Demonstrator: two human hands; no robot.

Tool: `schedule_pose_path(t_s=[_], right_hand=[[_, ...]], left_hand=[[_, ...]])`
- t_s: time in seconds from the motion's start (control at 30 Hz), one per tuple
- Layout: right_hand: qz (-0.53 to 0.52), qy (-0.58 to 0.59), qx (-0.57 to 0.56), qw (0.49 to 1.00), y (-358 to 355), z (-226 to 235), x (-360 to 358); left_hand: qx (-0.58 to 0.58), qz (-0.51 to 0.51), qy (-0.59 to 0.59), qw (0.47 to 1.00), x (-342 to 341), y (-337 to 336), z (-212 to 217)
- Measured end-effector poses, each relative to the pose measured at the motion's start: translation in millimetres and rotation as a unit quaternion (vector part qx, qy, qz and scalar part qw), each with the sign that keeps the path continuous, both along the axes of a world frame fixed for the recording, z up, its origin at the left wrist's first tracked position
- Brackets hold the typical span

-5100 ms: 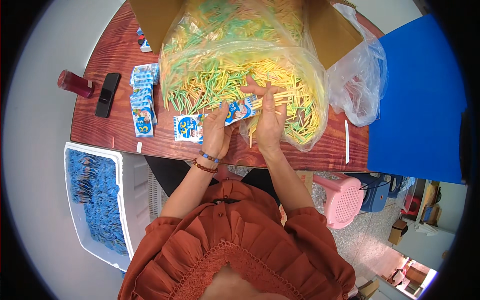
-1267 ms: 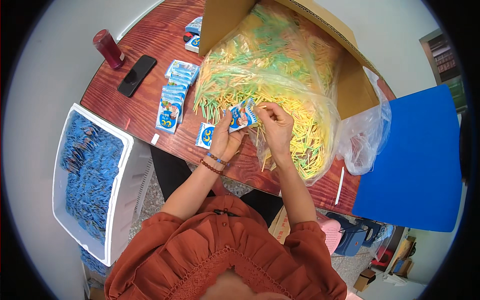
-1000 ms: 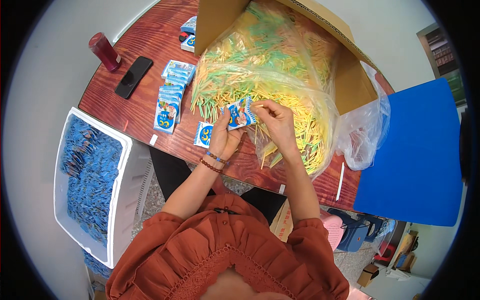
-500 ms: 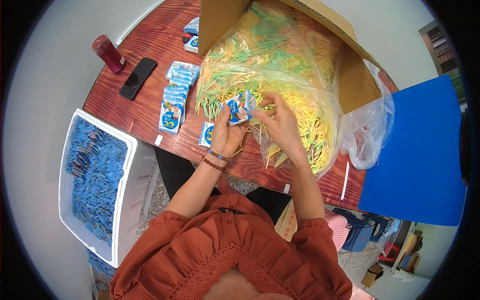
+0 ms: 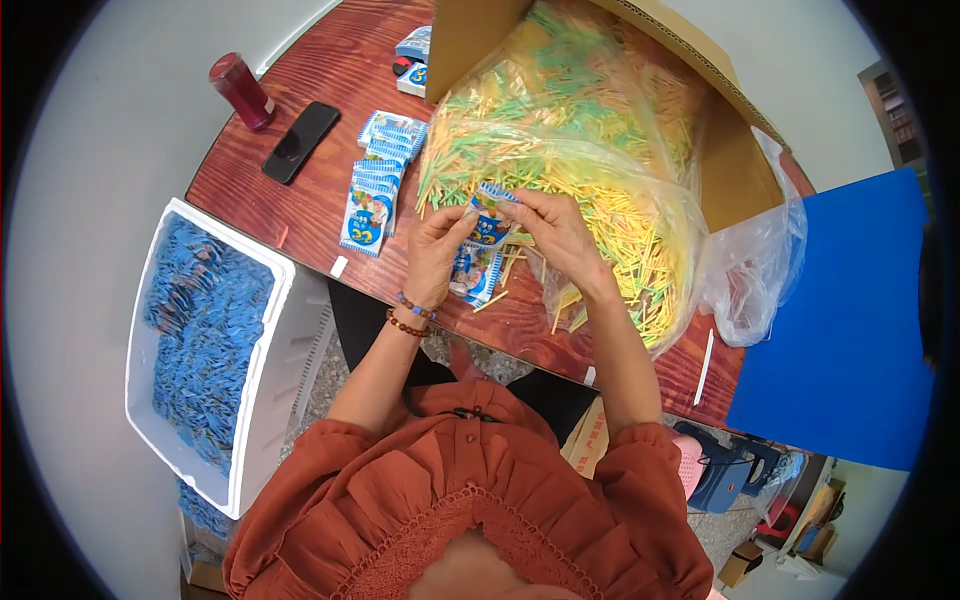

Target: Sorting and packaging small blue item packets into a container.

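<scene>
In front of me, a small blue-and-white packet (image 5: 490,212) is held upright between both hands. The fingers of my left hand (image 5: 435,255) pinch its left side, and my right hand (image 5: 562,238) grips its upper right edge. Another such packet (image 5: 475,273) lies on the table just below the held one, partly covered by it. To the left of my left hand, several similar packets (image 5: 366,215) overlap in a row. Beyond my right hand, a clear plastic bag (image 5: 640,190) spills short yellow, green and orange sticks (image 5: 615,228) out of a cardboard box (image 5: 735,170).
A black phone (image 5: 301,142) and a red-lidded jar (image 5: 243,92) are at the far left of the red-brown table (image 5: 225,185). A white foam box (image 5: 285,300) full of blue packets stands at the left. A blue board (image 5: 830,330) is on the right.
My right hand has come in and taken hold of the packet. My left hand has shifted to its left side, with the palm no longer turned up. The view has swung slightly.
</scene>
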State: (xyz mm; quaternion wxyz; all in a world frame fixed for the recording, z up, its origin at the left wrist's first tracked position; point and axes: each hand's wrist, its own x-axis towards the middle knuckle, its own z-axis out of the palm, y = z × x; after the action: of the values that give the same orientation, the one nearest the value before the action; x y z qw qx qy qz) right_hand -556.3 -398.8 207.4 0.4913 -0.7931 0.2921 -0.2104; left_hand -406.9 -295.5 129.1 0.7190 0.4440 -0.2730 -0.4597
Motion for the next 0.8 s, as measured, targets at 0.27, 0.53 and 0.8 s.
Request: schedule_pose_path(t_s=[0.27, 0.53, 0.8], right_hand=[[-0.030, -0.131, 0.016, 0.991, 11, -1, -1], [-0.053, -0.182, 0.179, 0.965, 21, 1, 35], [0.014, -0.140, 0.242, 0.960, 35, -45, 78]], left_hand=[[-0.130, 0.155, -0.443, 0.874, 15, 5, 42], [-0.015, 0.118, -0.032, 0.992, 17, 16, 7], [0.005, 0.100, 0.008, 0.995, 42, 49, -5]])
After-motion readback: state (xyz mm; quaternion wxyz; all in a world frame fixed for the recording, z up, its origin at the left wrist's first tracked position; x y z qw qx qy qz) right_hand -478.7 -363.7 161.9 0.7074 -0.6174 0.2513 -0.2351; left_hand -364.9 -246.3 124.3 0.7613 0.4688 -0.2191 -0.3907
